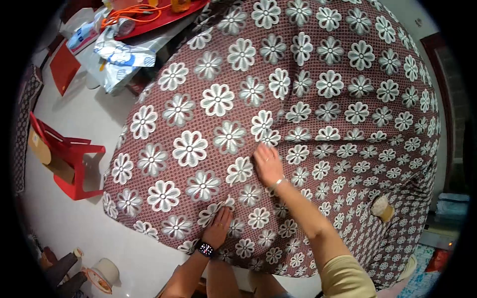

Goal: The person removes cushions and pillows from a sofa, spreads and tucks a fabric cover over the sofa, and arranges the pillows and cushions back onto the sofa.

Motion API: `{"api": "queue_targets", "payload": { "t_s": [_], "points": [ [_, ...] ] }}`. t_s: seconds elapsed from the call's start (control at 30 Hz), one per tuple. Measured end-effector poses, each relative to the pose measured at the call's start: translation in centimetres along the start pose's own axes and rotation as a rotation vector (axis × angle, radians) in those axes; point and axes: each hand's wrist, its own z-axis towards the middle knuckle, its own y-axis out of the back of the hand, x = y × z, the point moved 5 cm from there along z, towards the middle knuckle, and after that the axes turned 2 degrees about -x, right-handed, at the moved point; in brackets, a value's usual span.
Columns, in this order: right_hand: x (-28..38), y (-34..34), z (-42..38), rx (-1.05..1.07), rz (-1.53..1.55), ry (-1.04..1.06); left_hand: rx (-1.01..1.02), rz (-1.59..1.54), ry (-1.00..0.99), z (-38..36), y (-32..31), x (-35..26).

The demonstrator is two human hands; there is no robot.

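A large maroon cloth printed with white flowers is spread over a surface and fills most of the view. My left hand, with a dark watch on its wrist, pinches a fold of the cloth near its front edge. My right hand, with a bangle at the wrist and a ring on one finger, lies flat on the cloth further in, fingers pressed to the fabric beside a raised crease.
A red plastic stool stands on the white floor at the left. Plastic bags and a red tray with an orange cord sit at the top left. A small brush-like object rests on the cloth at the right.
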Motion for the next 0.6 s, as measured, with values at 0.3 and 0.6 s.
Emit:
{"api": "queue_targets", "payload": {
  "t_s": [0.3,0.6],
  "points": [
    [-16.4,-2.0,6.7,0.382,-0.378,0.206,-0.091,-0.756,0.187,12.7,-1.4,1.7],
    [-18.4,-3.2,8.2,0.641,-0.109,0.175,-0.101,-0.497,0.149,16.1,-4.6,2.2]
  ]
}}
